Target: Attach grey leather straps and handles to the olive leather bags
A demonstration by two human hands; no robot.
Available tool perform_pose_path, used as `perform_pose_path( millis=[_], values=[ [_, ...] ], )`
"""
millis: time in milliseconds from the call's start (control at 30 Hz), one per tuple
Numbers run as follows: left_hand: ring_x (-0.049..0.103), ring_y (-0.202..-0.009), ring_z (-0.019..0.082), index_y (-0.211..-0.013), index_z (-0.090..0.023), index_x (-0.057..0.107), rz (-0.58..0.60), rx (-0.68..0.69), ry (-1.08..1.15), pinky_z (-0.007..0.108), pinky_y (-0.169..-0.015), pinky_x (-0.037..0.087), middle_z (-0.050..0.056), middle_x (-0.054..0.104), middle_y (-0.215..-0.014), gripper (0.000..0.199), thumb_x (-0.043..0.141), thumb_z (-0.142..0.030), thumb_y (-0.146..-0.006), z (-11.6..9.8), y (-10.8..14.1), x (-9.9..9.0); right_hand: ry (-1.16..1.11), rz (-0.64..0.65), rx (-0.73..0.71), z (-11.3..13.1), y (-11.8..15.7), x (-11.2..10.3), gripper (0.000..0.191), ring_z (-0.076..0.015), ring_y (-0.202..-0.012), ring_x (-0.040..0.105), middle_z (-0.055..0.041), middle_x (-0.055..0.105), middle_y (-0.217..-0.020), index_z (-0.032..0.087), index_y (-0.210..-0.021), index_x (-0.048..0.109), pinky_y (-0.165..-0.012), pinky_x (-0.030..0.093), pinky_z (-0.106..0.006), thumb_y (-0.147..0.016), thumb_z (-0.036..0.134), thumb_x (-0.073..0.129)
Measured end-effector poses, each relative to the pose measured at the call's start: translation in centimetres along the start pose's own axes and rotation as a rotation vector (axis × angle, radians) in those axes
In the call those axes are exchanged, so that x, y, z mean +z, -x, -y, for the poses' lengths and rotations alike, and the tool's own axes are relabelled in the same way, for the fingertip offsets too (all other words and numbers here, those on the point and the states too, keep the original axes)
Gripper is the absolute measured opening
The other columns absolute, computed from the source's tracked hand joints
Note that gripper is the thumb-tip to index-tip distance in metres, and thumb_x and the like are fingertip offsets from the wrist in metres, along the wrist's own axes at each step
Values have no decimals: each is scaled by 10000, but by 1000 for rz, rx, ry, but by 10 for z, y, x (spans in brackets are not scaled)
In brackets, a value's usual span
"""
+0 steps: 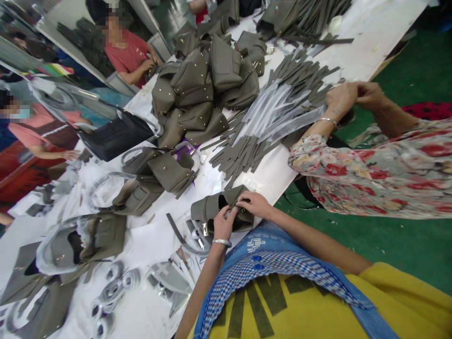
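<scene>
An olive-grey handbag (206, 209) lies on its side at the table edge, right against my apron. My left hand (224, 222), with a bangle at the wrist, pinches near the bag's opening. Close beside it, my right hand (252, 204) has its fingertips pressed together at the same edge. Both hands meet over the bag, and the small part between the fingertips is too small to make out. A metal clasp shows on the bag's near side. Just left of the bag lies a curved olive strap (180, 235), with plastic-wrapped pieces around it.
A heap of olive bags (194, 84) and a pile of strips (247, 146) cover the far table. More bags (106, 235), a black bag (116, 134) and wrapped rolls (113, 289) lie left. A co-worker's floral sleeve (353, 169) is close on the right; others work across the table.
</scene>
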State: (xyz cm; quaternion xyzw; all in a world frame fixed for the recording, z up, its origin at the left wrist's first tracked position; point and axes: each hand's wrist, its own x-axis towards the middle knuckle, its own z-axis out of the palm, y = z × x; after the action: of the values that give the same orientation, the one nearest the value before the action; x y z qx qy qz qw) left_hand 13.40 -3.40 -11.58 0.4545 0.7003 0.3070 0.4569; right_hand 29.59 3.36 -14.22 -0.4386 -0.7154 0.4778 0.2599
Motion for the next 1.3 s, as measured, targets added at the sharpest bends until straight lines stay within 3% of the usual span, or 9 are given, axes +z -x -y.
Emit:
perform_pose_path(
  millis=[400,633,933,1167,1300],
  values=[
    [652,-916,208,-1032,-143,647,29,-61,138,312,-840,493,83,709,-977,445,699,-427,-693,8,-6,-3,-60,-113,195,-4,2,15,164,-151,-795,596,-6,670,-830,214,-783,678,-731,422,-261,-787,365,613],
    [660,-908,207,-1032,-126,623,40,-80,64,290,-810,501,94,711,-959,430,677,-412,-716,-2,-6,-6,78,-148,130,1,4,11,156,-148,-792,578,-6,641,-832,219,-819,645,-720,400,-258,-816,367,597],
    [651,-761,176,-857,-143,642,0,-79,-140,229,-665,473,31,694,-748,267,623,-382,-739,-7,-2,-6,-74,-68,123,-9,2,13,206,-139,-728,561,13,638,-789,204,-795,590,-647,376,-235,-761,398,652],
    [653,-808,190,-844,-142,633,-16,-168,-6,244,-699,484,50,697,-776,243,642,-342,-707,0,-7,-3,-105,-69,144,-9,0,18,213,-150,-739,571,6,643,-781,206,-793,604,-656,395,-248,-756,411,647],
    [653,-793,181,-826,-143,629,-25,-166,38,234,-686,486,51,698,-784,255,654,-363,-700,2,-5,-2,-257,-73,135,-19,5,9,221,-154,-779,598,5,657,-825,213,-867,622,-723,445,-262,-803,420,581]
  ],
)
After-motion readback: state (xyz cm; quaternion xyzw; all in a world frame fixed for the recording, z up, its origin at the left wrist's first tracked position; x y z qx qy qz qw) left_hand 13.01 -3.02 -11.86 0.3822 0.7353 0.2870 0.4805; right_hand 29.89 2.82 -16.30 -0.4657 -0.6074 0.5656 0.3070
